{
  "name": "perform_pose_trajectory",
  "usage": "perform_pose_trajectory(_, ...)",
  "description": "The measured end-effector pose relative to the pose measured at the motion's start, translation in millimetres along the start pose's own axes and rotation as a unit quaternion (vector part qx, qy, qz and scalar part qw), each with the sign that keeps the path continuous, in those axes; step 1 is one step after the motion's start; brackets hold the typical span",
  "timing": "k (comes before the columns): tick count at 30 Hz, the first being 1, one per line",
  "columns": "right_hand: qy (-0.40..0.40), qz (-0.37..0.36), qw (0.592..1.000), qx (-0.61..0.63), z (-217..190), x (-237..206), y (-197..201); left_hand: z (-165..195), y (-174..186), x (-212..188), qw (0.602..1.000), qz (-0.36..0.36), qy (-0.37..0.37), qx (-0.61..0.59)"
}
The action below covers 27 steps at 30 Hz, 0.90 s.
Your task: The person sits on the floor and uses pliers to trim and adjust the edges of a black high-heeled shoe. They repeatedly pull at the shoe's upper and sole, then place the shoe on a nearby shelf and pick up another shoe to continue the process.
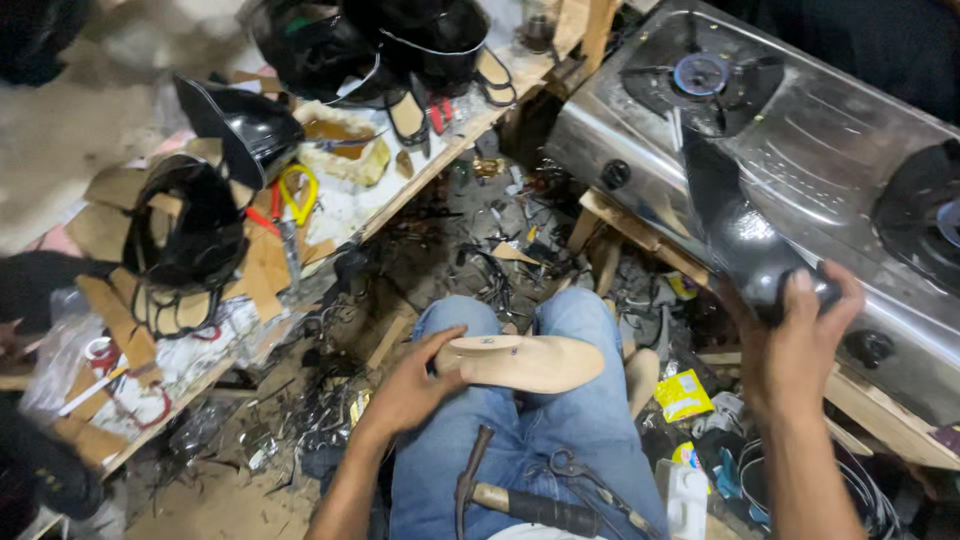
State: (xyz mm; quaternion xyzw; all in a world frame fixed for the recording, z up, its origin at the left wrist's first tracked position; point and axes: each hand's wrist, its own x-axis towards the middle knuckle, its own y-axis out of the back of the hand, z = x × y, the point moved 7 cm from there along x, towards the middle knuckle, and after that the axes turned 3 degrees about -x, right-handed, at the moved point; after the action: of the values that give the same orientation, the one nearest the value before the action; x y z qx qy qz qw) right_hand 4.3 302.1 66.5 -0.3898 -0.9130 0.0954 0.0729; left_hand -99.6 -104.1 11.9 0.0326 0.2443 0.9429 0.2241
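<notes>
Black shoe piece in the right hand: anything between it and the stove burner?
Nothing visible. The right hand holds the black shoe piece over the steel stove, its far end beside the burner.

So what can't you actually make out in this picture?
Head view:
- Dark glossy piece in the right hand: its held end is covered by the fingers.
- Hammer on the lap: cut off by the bottom edge.
- Floor scraps: too small and dim.

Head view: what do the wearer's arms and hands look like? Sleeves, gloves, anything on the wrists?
Both forearms are bare right to the bottom edge of the picture, no sleeves in view. The left hand and right hand wear no gloves. No watch, band or ring shows on either. The legs below are in blue jeans.
</notes>
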Motion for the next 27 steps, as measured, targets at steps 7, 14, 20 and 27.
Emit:
perform_pose_trajectory(7,0.271,-0.044,0.894,-0.354,-24.3,103.2,-24.4,6.9,-3.8,-10.2,0.996,-0.011,-0.021,0.081)
perform_pose_trajectory(14,0.153,-0.048,0.881,-0.446,-15.2,154.6,-57.5,0.1,16.8,-31.8,0.997,0.065,-0.027,0.029)
perform_pose_trajectory(20,0.154,-0.079,0.883,-0.437,-13.6,152.6,-63.3,-91.7,36.2,-77.7,0.964,0.124,0.229,-0.054)
perform_pose_trajectory(27,0.232,-0.055,0.843,-0.482,-21.5,154.3,-66.7,-133.7,27.8,-95.2,0.944,0.203,0.2,-0.168)
